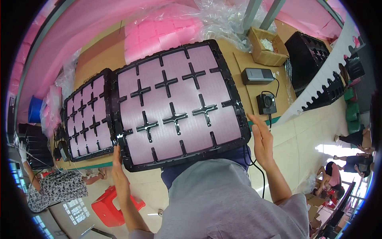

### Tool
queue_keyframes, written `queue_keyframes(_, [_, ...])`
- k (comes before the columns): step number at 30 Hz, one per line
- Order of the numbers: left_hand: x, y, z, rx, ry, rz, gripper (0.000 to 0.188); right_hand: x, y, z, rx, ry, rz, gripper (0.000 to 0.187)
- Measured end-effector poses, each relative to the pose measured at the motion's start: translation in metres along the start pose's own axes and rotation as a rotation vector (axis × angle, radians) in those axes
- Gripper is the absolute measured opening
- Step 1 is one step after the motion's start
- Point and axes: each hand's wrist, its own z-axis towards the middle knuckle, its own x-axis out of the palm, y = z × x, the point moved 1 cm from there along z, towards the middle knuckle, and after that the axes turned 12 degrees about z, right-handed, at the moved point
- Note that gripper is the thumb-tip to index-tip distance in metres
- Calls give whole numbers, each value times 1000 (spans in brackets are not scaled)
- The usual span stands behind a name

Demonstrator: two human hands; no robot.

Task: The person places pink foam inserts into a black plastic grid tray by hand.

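Both hands, left (119,177) and right (262,141), flat and unclenched beside the black tray (179,103) (pink-filled)

Brightness: bright, even daylight across the frame.
Glare: white highlights on the glossy black tray (177,105) ribs; a blown-out sun patch on the floor (330,149) at right.
Distortion: strong fisheye bending, black corners.
Focus: centre sharp, the rim soft with colour fringing.
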Motion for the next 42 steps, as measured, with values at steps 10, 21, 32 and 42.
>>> queue_keyframes(10, [20,-5,-13,-95,-119,-338,68,4,14,-12,-2,-54,80,40])
queue_keyframes(21, [-2,-12,-20,-31,-169,-1296,46,17,39,-22,340,-148,1192,42])
queue_keyframes(32, [-223,195,17,263,-290,-1411,36,224,139,51,-65,641,508,47])
queue_keyframes(42, [-258,336,76,-197,-715,-587,43,337,164,50,-532,689,-291,25])
